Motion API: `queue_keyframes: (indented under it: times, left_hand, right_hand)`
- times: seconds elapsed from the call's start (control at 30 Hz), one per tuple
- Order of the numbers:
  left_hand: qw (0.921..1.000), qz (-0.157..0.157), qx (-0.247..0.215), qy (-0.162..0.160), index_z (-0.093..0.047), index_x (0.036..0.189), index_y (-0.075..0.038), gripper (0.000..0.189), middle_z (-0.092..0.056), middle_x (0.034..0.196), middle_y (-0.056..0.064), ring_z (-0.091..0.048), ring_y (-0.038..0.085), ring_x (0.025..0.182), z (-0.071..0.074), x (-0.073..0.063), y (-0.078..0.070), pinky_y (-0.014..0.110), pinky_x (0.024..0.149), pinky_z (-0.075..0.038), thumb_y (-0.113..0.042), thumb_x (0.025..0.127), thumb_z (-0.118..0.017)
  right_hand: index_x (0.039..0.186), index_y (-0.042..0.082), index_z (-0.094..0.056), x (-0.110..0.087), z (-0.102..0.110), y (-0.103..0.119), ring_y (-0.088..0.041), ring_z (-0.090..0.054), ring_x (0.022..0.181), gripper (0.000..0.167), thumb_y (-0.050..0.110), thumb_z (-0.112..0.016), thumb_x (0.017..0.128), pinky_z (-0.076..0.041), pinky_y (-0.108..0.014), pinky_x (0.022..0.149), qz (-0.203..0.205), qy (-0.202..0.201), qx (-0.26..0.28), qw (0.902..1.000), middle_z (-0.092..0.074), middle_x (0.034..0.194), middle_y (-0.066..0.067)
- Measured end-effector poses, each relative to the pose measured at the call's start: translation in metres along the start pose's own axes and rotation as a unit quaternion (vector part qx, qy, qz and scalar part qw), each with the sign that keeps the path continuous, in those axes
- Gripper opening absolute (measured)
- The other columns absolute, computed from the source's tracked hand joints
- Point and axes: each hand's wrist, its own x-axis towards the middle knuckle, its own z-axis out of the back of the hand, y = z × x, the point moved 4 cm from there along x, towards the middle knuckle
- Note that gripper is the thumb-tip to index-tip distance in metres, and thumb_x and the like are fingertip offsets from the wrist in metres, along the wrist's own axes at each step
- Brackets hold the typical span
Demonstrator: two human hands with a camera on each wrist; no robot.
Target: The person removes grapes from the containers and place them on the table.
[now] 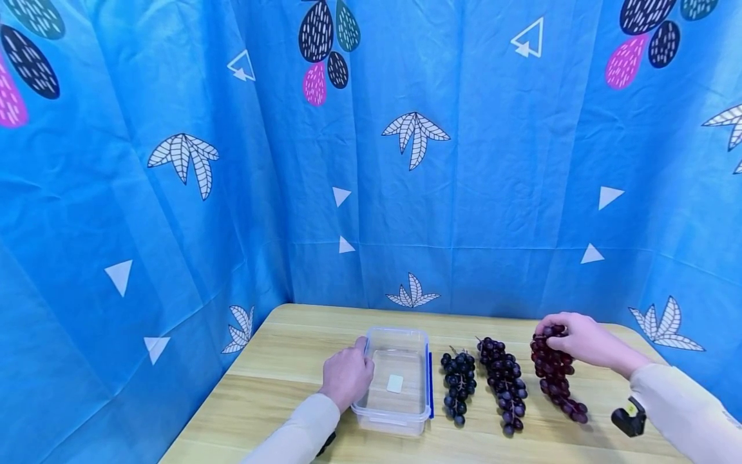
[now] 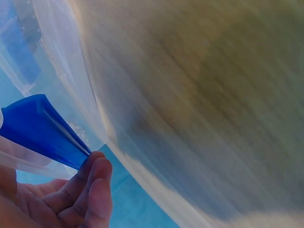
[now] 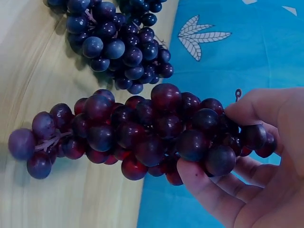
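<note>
A clear plastic food container [image 1: 391, 422] stands on the table, a pale square label on its bottom. My left hand [image 1: 348, 374] grips its left side, and in the left wrist view the fingertips [image 2: 100, 166] are curled against a blue latch flap [image 2: 42, 130]. At the right, my right hand [image 1: 585, 338] holds a bunch of dark red grapes [image 1: 553, 370] by its stem end. Close up in the right wrist view, thumb and fingers close around that end of the red grapes [image 3: 147, 128], while the other end points away from the palm.
Between container and right hand lie a small blackish bunch of grapes [image 1: 458, 383] and a longer purple bunch [image 1: 505, 380]. Another blue flap [image 1: 431, 386] hangs along the container's right side. Blue patterned curtains [image 1: 493, 193] enclose the wooden table [image 1: 272, 380] behind and at the sides.
</note>
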Motion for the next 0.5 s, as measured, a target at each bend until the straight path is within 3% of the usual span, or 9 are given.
queue_keyframes:
  times: [0.5]
  left_hand:
    - [0.9999, 0.005, -0.013, 0.010, -0.059, 0.135, -0.007, 0.046, -0.074, 0.097, 0.014, -0.064, 0.020, 0.069, -0.002, 0.000, 0.001, 0.035, 0.052, -0.048, -0.025, 0.093, -0.060]
  right_hand:
    - [0.122, 0.002, -0.065, 0.028, -0.023, -0.029, -0.020, -0.054, 0.077, 0.033, 0.011, -0.063, 0.090, -0.045, -0.034, 0.061, -0.062, -0.008, 0.049, 0.9968, -0.066, 0.108, -0.018]
